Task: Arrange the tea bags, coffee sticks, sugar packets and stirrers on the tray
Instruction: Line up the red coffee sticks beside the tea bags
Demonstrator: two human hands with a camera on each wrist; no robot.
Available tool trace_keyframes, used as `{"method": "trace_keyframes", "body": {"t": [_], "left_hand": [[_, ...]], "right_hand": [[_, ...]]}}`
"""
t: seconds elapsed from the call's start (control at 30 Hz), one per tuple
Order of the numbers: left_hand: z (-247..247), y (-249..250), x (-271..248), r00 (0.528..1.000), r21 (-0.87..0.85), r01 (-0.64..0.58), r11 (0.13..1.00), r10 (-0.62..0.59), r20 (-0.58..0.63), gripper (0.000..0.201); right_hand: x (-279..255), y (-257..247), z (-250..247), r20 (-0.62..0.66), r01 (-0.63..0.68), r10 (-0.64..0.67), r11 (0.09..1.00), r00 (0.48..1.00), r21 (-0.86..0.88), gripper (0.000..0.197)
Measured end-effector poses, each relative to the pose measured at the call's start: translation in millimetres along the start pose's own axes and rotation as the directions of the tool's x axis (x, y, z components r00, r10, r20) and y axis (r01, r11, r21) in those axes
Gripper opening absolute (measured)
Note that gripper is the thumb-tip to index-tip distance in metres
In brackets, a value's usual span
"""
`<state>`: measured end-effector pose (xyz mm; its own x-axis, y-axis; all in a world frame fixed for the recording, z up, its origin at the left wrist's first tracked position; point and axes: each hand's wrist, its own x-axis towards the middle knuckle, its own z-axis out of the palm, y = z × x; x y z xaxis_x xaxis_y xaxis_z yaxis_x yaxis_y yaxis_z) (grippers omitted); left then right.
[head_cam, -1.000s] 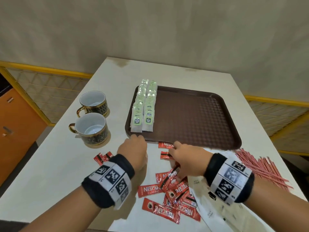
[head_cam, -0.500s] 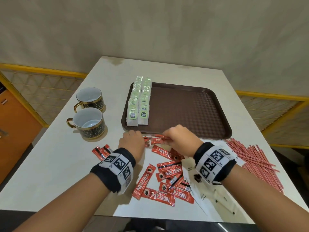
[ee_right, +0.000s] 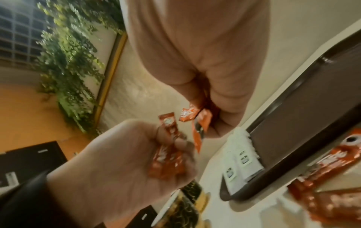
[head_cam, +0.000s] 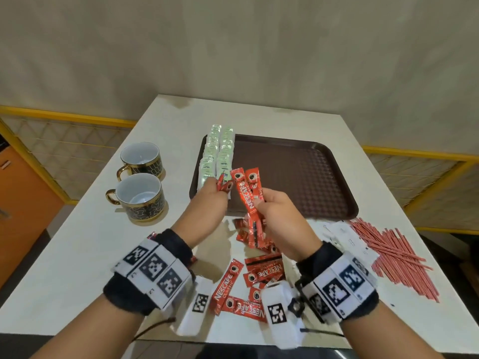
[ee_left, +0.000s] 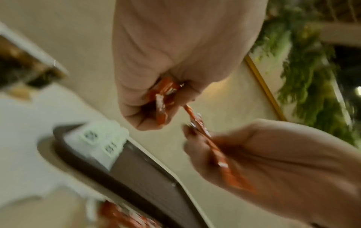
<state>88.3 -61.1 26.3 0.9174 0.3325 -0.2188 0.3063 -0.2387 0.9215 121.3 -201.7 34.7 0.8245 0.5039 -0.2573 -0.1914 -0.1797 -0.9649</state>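
1. Nearest on the white desk lies a loose heap of coffee sticks: slim red sachets with white "NESCAFE CLASSIC" lettering and a printed cup seen from above, lying at mixed angles.
2. Just right of that heap are white sugar packets, and further right a spread of thin red stirrers, all on the desk and off the tray.
3. Raised above the heap, the right hand pinches two held sticks that stand nearly upright, cup ends up.
4. Beside it the left hand is clenched around a small bunch of sticks, only the red ends poking out past the fingers.
5. Beyond the hands sits the dark brown tray with a textured floor.
6. Along its left edge lie two neat rows of tea bags, pale green and white envelopes overlapping from near to far.
7. To the left on the desk stand two cups, black-patterned with gold handles and white insides.
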Motion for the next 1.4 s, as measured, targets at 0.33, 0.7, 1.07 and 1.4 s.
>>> {"method": "trace_keyframes", "body": {"t": [0.33,0.7,1.07,1.4], "left_hand": [[30.7,-8.5,-16.4,0.997,-0.375,0.016,0.927,0.013,0.074,0.032],[14.0,-25.9,-24.5,0.974,-0.427,0.130,0.895,-0.035,0.223,0.023],[-14.1,-35.4,-25.4,0.995,-0.594,0.100,0.798,-0.067,0.078,0.027],[-21.7,-44.6,-24.1,0.996,-0.646,0.072,0.760,-0.085,0.011,0.021]], "right_hand": [[-5.5,23.7,25.2,-0.253,0.204,-0.293,0.923,0.922,-0.328,0.013],[-26.9,9.8,-21.3,0.123,-0.033,0.042,0.996,0.992,-0.081,0.053],[-43.3,68.6,-36.3,0.307,0.317,0.158,-0.045,0.939,-0.947,0.102],[-22.0,62.0,-34.2,0.334,0.334,0.047,0.004,0.941,-0.942,0.033]]}}
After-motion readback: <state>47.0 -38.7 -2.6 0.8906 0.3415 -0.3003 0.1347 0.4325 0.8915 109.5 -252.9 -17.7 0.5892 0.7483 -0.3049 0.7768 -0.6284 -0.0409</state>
